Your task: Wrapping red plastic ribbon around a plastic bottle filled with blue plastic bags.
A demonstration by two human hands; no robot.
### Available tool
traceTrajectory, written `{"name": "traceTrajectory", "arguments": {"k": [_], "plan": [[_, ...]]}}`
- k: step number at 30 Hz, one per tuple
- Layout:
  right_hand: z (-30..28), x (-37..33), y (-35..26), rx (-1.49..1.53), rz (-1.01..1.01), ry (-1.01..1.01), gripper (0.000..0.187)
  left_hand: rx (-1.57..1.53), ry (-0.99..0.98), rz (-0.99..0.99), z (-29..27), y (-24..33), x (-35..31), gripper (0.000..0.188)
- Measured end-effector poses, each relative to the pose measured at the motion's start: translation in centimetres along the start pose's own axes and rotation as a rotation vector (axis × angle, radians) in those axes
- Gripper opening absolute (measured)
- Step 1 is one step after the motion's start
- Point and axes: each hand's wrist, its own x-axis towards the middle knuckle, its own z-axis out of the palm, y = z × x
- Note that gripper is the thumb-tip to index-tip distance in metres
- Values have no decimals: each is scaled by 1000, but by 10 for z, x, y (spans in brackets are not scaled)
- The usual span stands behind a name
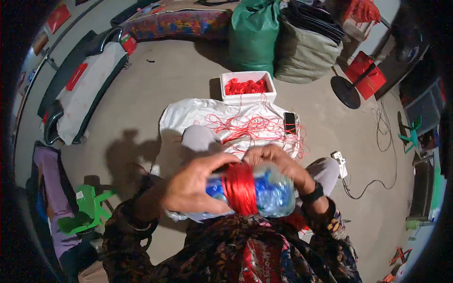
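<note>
A clear plastic bottle-like bundle with blue inside (277,191) lies sideways in front of my body. Red cord (239,188) is wound in a thick band around its middle. My left hand (196,184) grips the bundle's left end, with the thumb below and fingers over the top. Curled over the upper right side, my right hand (278,162) has its fingertips closed at the cord band's top edge; the strand between them is blurred. Loose red cord (250,127) lies tangled on a white sheet (181,113) between my knees and beyond.
Behind the sheet stands a white foam box (247,98) of red cord. A black phone (289,123) rests on the sheet's right side. Farther back are a green sack (255,37) and a beige sack (306,56). A power strip (339,164) lies right; a green chair (87,210) stands left.
</note>
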Motion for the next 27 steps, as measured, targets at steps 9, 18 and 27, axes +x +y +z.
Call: {"name": "traceTrajectory", "arguments": {"k": [9, 18, 27], "plan": [[39, -13, -64, -511, -21, -183, 23, -183, 239, -262, -29, -64, 10, 77], [-4, 1, -32, -118, 46, 53, 20, 101, -92, -55, 13, -11, 2, 78], [37, -16, -23, -497, 39, -130, 24, -12, 361, -210, -35, -49, 1, 74]]}}
